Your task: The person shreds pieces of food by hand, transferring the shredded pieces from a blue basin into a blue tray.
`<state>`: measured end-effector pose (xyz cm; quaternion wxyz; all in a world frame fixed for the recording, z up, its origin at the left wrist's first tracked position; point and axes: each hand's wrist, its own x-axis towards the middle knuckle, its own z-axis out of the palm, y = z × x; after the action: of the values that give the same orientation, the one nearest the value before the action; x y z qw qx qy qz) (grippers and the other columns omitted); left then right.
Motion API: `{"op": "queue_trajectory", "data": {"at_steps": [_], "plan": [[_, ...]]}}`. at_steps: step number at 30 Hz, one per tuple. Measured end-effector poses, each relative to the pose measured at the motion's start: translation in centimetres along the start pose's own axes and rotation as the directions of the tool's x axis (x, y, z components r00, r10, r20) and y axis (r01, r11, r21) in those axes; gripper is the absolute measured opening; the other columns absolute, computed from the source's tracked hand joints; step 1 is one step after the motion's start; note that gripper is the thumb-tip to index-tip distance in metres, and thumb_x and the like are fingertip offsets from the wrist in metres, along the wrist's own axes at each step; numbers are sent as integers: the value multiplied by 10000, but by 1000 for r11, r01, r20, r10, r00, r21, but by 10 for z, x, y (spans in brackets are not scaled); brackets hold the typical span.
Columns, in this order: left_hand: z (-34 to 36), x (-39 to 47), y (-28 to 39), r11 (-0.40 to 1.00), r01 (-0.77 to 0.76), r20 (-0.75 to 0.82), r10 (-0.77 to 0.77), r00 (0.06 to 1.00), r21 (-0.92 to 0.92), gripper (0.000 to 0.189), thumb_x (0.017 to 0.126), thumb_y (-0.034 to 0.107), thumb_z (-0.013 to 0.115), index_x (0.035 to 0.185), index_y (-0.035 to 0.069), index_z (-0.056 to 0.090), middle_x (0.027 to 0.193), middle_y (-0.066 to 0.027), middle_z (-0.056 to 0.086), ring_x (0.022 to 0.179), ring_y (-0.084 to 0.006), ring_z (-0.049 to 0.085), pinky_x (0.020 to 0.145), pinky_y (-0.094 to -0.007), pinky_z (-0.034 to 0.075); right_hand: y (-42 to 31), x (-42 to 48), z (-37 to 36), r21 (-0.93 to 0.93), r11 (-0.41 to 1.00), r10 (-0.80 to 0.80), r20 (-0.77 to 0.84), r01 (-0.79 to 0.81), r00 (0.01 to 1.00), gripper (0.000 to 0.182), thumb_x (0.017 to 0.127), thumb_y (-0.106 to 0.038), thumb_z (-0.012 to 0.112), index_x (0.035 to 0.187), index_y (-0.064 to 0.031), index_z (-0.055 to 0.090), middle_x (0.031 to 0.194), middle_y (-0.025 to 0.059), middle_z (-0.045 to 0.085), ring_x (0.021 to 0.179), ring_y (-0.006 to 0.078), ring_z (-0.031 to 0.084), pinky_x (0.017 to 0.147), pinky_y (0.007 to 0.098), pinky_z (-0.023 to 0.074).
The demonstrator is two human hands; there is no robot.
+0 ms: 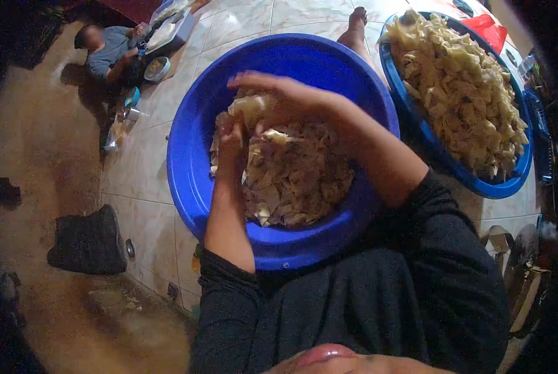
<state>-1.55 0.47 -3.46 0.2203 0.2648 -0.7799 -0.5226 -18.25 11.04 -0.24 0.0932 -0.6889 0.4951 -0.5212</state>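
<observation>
Low in front of me stands a large round blue plastic tub (192,187). A heap of thin, crumpled brownish food pieces (297,182) covers much of its bottom, with a few paler bits among them. Over the heap's far left part, my left hand (232,131) and my right hand (283,96) face each other around a clump of pale, glossy food pieces (251,107). Motion blurs the fingers of my right hand, which arch over the clump. My left fingers point up against its near left side. What exactly the pieces are cannot be told.
A second blue tub (482,189), heaped with pale folded food pieces (456,93), stands at the right beside a red plastic bag (487,32). Another person (110,51) sits at the upper left near a rectangular container (171,35) and a bowl (157,69). A dark cloth-like thing (89,240) lies left.
</observation>
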Motion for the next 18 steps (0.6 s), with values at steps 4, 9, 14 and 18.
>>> {"op": "queue_trajectory", "data": {"at_steps": [4, 9, 14, 18], "plan": [[2, 5, 3, 992, 73, -16, -75, 997, -102, 581, 863, 521, 324, 1037, 7, 529, 901, -76, 584, 797, -161, 541, 694, -292, 421, -10, 5, 14, 126, 971, 174, 201, -202, 964, 589, 641, -96, 676, 1191, -120, 466, 1123, 132, 528, 1008, 290, 526, 842, 348, 442], [-2, -3, 26, 960, 108, 135, -75, 988, -259, 518, 849, 489, 393, 1030, 26, 538, 871, -57, 576, 779, -134, 551, 680, -271, 427, -2, 6, 4, -181, 968, -146, 152, 172, 978, 354, 686, -72, 624, 1036, -82, 573, 1050, 107, 561, 921, 267, 562, 786, 325, 460], [10, 4, -2, 955, -287, 284, 257, 924, 70, 211, 855, 227, 490, 876, 26, 550, 701, -33, 552, 617, -96, 535, 574, -247, 430, -5, 7, 8, 553, 825, 247, -168, -116, 954, 132, 751, -26, 577, 882, -35, 590, 957, 81, 585, 809, 151, 571, 694, 266, 475], [6, 12, -10, 993, -64, 359, 25, 933, 97, 121, 858, 138, 488, 878, 32, 543, 733, -36, 540, 672, -110, 527, 628, -239, 433, 12, 0, -54, -659, 691, -281, -624, -297, 729, 156, 742, -111, 543, 893, -70, 550, 780, 109, 556, 627, 211, 544, 613, 295, 459]]}}
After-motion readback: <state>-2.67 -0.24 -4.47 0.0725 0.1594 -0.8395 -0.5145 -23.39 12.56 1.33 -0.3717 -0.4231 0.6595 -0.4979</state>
